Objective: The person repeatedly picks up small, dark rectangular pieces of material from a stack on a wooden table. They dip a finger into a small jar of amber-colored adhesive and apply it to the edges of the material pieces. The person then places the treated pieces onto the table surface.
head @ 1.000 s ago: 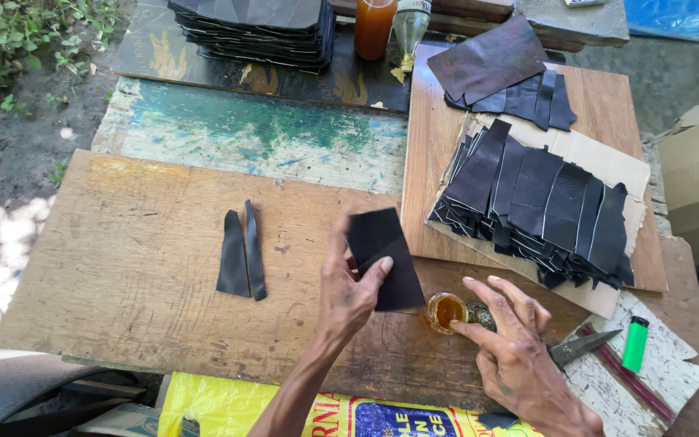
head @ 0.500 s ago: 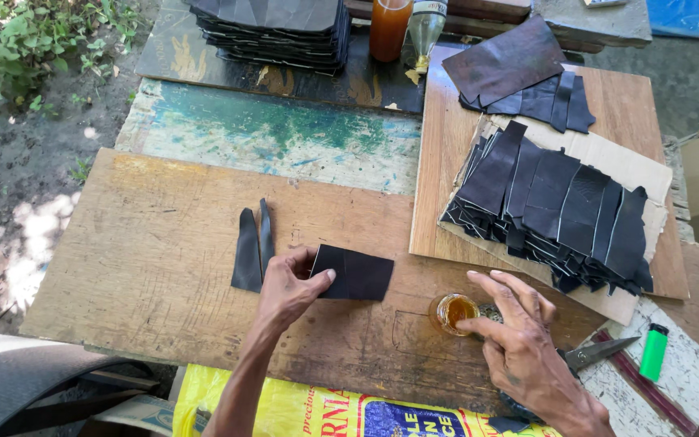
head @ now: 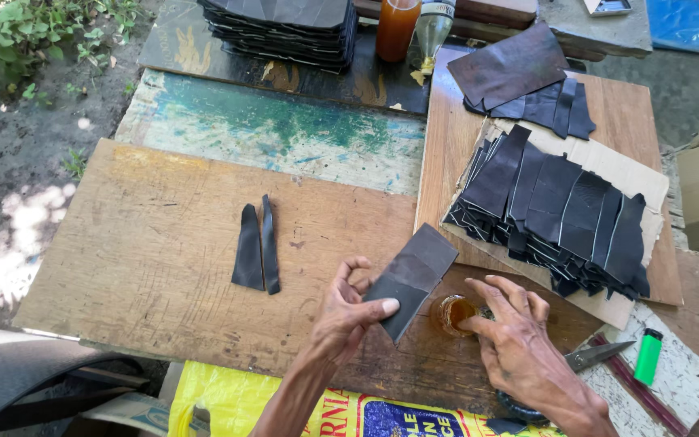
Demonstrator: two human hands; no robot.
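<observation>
Now your left hand has tipped the dark leather piece up again, pinched tight above the counter. Your right hand still dips fingers into the small glue jar.

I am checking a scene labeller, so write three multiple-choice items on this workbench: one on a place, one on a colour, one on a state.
1. Where does the small jar of amber liquid stand?
A. at the right hand's fingertips
B. on the green board
C. beside the two strips

2. What colour is the lighter?
A. red
B. green
C. blue

3. How is the dark leather piece held?
A. flat under the palm
B. pinched in the left hand, lifted
C. folded in the right hand

Key: 1 A, the fingers touch its rim; 2 B, bright green by the knife; 3 B, thumb grips its lower end.
</observation>
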